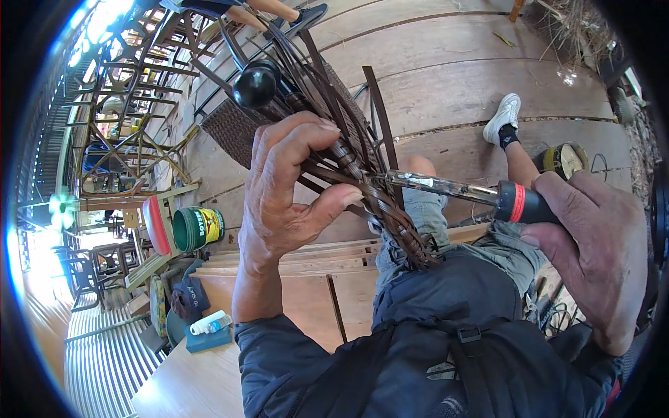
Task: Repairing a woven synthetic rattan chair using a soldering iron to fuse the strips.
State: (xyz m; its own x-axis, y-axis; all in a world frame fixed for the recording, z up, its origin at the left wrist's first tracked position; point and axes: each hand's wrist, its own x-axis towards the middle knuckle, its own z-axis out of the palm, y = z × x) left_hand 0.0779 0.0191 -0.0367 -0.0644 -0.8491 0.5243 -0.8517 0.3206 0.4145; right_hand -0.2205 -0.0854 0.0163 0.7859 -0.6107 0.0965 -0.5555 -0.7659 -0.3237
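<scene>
My left hand [279,184] curls around a frame bar wrapped in dark brown wicker strips [390,216], thumb and fingers on either side of it. Loose strips [317,70] fan out beyond that hand, beside a glossy black round knob [256,83]. A flat woven brown panel [230,132] lies behind. My right hand [592,237] grips a tool by its black handle with a red band [519,203]. The tool's metal shaft [446,184] points left, its end at the wrapped strips; whether it touches them I cannot tell.
A green bucket [191,230] and a red-and-white object [157,226] stand at the left. Stacked chair frames [132,90] rise farther back. A white bottle [209,324] rests on a blue item on the wooden surface. Another can [564,159] stands right; someone's shod foot [310,15] shows at the top.
</scene>
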